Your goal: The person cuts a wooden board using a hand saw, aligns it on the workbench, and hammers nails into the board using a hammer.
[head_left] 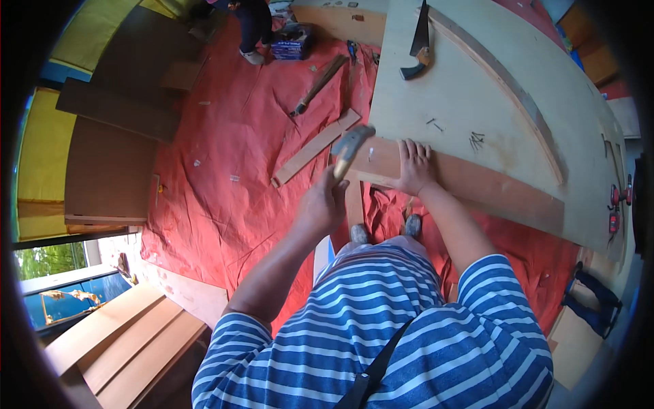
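Observation:
My left hand (321, 204) is shut on the handle of a hammer (351, 143), whose metal head is raised and blurred just left of a large pale plywood sheet (443, 88). My right hand (413, 167) presses flat, fingers spread, on a brown wooden strip (490, 187) lying along the near edge of that sheet. A few loose nails (477, 141) lie on the plywood beyond my right hand. A curved thin strip runs across the sheet farther off.
A hand saw (419, 41) rests on the far part of the plywood. On the red tarp (218, 157) lie a second hammer (317, 85) and a wooden slat (313, 148). Dark boards (109, 170) lie left, light planks (122, 341) lower left. Another person's legs (253, 27) stand at the top.

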`<state>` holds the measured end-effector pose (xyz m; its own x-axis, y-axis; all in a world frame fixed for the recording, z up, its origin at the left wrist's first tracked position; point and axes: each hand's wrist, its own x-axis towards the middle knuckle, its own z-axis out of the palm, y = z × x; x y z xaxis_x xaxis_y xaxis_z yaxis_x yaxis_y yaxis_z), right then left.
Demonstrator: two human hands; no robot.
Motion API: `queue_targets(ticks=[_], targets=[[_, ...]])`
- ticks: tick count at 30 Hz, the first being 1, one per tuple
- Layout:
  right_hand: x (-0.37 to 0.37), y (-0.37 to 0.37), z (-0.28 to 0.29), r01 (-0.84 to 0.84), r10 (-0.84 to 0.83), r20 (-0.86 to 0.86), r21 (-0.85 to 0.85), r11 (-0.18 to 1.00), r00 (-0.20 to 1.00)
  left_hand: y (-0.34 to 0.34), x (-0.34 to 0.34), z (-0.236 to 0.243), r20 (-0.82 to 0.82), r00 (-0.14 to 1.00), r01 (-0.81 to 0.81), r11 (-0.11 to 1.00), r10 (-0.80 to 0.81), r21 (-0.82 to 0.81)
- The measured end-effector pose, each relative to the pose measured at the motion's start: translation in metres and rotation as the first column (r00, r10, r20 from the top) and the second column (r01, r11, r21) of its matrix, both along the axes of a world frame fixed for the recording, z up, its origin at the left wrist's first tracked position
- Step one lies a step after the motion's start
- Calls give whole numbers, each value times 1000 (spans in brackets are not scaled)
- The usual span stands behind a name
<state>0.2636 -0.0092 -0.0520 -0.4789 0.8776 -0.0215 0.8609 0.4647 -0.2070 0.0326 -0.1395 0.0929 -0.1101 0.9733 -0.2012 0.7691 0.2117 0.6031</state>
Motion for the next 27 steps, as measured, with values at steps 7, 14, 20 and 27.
queue_targets(ticks=[7, 14, 20, 27], targets=[[-4, 5, 8, 1, -1, 14, 5, 1000, 1000, 0, 0, -24, 21, 999, -30, 1000, 30, 8], [-2, 3, 12, 11, -10, 5, -58, 998, 1000, -15, 8, -10, 109, 993, -73, 958, 44, 279], [0, 1, 2, 20, -20, 17, -24, 999, 1000, 2, 0, -26, 35, 999, -22, 994, 19, 108], [-6, 0, 9, 4, -5, -13, -25, 1000, 1000, -4, -1, -42, -17, 1000, -1, 997, 0, -82]])
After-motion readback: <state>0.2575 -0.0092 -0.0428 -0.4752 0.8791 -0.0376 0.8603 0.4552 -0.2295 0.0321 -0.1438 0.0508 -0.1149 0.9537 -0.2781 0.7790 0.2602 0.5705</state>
